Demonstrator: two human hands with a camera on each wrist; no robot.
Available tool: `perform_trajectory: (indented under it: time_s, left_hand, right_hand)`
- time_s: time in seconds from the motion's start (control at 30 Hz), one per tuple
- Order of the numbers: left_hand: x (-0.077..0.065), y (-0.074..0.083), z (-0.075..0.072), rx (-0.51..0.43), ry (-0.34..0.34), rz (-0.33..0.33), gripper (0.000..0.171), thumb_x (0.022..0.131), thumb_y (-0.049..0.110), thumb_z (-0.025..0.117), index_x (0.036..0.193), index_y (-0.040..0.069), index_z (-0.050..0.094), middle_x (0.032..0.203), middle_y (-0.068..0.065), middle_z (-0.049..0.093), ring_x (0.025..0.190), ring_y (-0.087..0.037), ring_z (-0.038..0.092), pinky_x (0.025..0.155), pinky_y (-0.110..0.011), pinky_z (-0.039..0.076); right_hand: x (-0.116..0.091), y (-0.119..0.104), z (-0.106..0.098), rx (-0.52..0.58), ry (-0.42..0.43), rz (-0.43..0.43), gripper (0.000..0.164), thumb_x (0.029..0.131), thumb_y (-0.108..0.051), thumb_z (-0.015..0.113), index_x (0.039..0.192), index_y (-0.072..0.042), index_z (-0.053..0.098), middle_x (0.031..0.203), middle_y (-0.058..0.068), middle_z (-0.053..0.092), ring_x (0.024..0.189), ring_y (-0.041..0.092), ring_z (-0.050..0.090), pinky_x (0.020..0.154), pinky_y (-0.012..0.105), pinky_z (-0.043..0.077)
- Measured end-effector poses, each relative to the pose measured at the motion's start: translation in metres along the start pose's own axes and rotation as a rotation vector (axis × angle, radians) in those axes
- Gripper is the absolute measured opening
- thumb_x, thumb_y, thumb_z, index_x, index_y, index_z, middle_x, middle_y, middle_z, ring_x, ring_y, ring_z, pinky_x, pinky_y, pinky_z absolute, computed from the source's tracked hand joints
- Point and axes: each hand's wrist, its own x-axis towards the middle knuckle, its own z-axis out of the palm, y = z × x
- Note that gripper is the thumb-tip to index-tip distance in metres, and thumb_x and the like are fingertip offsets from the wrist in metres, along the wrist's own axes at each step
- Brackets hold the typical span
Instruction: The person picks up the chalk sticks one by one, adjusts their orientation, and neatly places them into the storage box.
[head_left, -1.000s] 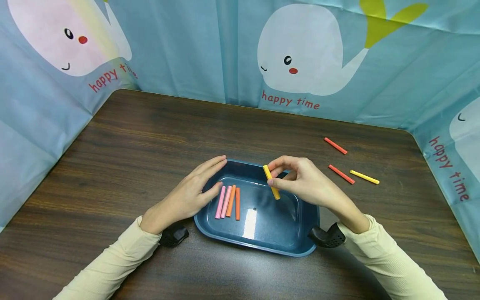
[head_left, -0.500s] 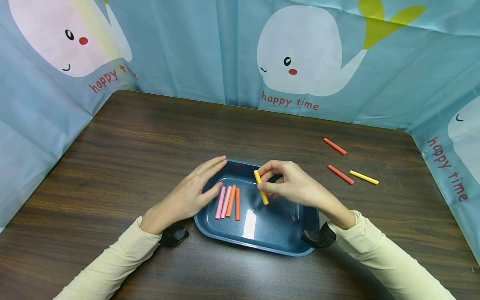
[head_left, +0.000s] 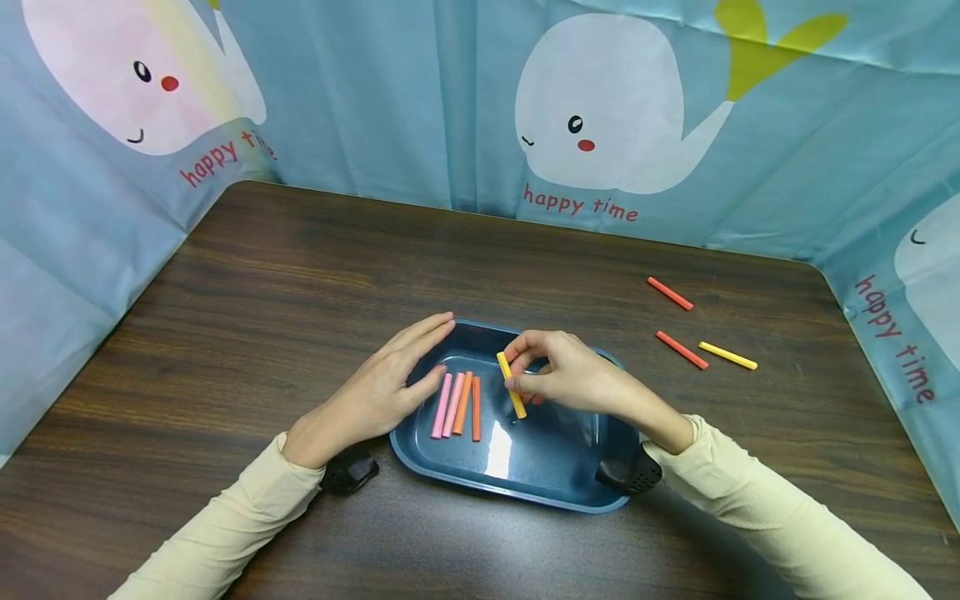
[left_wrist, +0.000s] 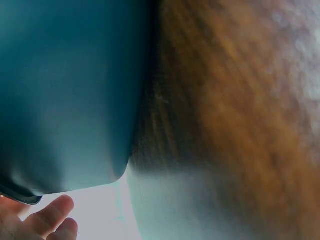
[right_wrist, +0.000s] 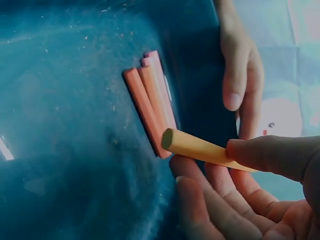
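My right hand (head_left: pixel 566 371) pinches a yellow chalk stick (head_left: pixel 512 387) between thumb and fingertips, tilted over the middle of a dark blue tray (head_left: pixel 555 492). In the right wrist view the stick's round end points away from the fingers, overlapping the other chalks. My left hand (head_left: pixel 382 387) rests at the tray's left rim with fingers straight, the thumb on the inner side. Just right of that thumb, pink chalks (head_left: pixel 441 406), an orange chalk (head_left: pixel 462 404) and a red-orange chalk (head_left: pixel 476 408) lie side by side on the tray floor. The left wrist view shows the tray's outer wall (left_wrist: pixel 65 100) and some fingertips.
On the brown wooden table (head_left: pixel 300 275), right of the tray, lie a far red chalk (head_left: pixel 670 293), a nearer red chalk (head_left: pixel 681 350) and another yellow chalk (head_left: pixel 727 355). A blue whale-print curtain (head_left: pixel 390 100) stands along the table's back and side edges.
My right hand has moved left and slightly toward me over the tray, carrying the yellow chalk stick closer to the row of chalks. The left hand has stayed in place.
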Motion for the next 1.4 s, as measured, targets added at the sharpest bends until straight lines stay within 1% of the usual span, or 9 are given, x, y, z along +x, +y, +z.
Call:
perform_trajectory:
  time_s: [0.23,0.4,0.57,0.7,0.93,1.13,1.27,1.4]
  left_hand:
    - [0.0,-0.001,0.001,0.002,0.002,0.005,0.059,0.099,0.014,0.058,0.153,0.004,0.035,0.162,-0.011,0.03,0.149,-0.031,0.03,0.118,-0.055,0.03]
    - [0.0,0.0,0.0,-0.01,-0.005,0.0,0.06,0.099,0.015,0.058,0.153,0.004,0.035,0.163,-0.011,0.029,0.149,-0.03,0.029,0.118,-0.055,0.03]
    - [0.0,0.0,0.0,-0.012,-0.008,-0.005,0.06,0.099,0.014,0.058,0.153,0.005,0.035,0.163,-0.011,0.028,0.15,-0.031,0.029,0.118,-0.056,0.029]
    - [-0.001,-0.001,0.0,-0.011,-0.011,-0.012,0.06,0.099,0.014,0.058,0.154,0.005,0.035,0.163,-0.011,0.028,0.15,-0.031,0.029,0.118,-0.057,0.029]
    - [-0.001,0.0,0.0,0.005,-0.007,0.0,0.06,0.099,0.015,0.058,0.153,0.005,0.035,0.163,-0.01,0.029,0.149,-0.031,0.031,0.118,-0.056,0.03]
    - [-0.001,-0.001,0.0,-0.002,-0.011,-0.006,0.06,0.099,0.016,0.058,0.154,0.006,0.035,0.163,-0.009,0.028,0.149,-0.031,0.03,0.118,-0.056,0.03]
    - [0.0,-0.001,0.0,-0.007,-0.011,-0.007,0.06,0.099,0.017,0.058,0.154,0.006,0.035,0.163,-0.009,0.028,0.149,-0.03,0.03,0.118,-0.056,0.03]
    - [0.0,-0.001,0.0,-0.007,-0.014,-0.009,0.061,0.099,0.017,0.059,0.154,0.006,0.035,0.163,-0.009,0.028,0.149,-0.031,0.03,0.118,-0.056,0.03]
  right_hand:
    - [0.005,0.0,0.006,-0.029,-0.044,0.013,0.023,0.092,-0.006,0.068,0.113,0.003,0.06,0.093,0.011,0.072,0.07,0.015,0.068,0.067,0.03,0.061]
    - [0.009,-0.001,0.009,-0.057,-0.064,0.052,0.024,0.093,-0.008,0.068,0.114,0.001,0.06,0.093,0.009,0.072,0.069,0.014,0.067,0.066,0.029,0.06]
    - [0.01,-0.001,0.011,-0.085,-0.084,0.09,0.023,0.094,-0.009,0.066,0.114,0.0,0.06,0.091,0.007,0.07,0.067,0.012,0.065,0.063,0.029,0.059]
    - [0.012,-0.002,0.013,-0.086,-0.104,0.13,0.024,0.095,-0.009,0.065,0.116,-0.001,0.058,0.092,0.008,0.071,0.066,0.013,0.066,0.062,0.03,0.059]
    - [0.016,-0.001,0.019,-0.043,-0.127,0.21,0.027,0.095,-0.009,0.064,0.119,-0.001,0.055,0.095,0.01,0.071,0.067,0.015,0.07,0.062,0.029,0.06]
    - [0.018,0.0,0.023,0.0,-0.11,0.243,0.033,0.096,-0.007,0.063,0.126,-0.002,0.048,0.098,0.012,0.069,0.065,0.015,0.07,0.062,0.03,0.061]
    - [0.018,0.0,0.025,0.059,-0.104,0.26,0.037,0.098,-0.006,0.059,0.131,-0.001,0.043,0.105,0.015,0.067,0.067,0.016,0.071,0.064,0.032,0.061]
    - [0.018,0.0,0.025,0.134,-0.121,0.28,0.039,0.099,-0.006,0.056,0.134,-0.001,0.04,0.112,0.016,0.065,0.07,0.018,0.072,0.068,0.034,0.062]
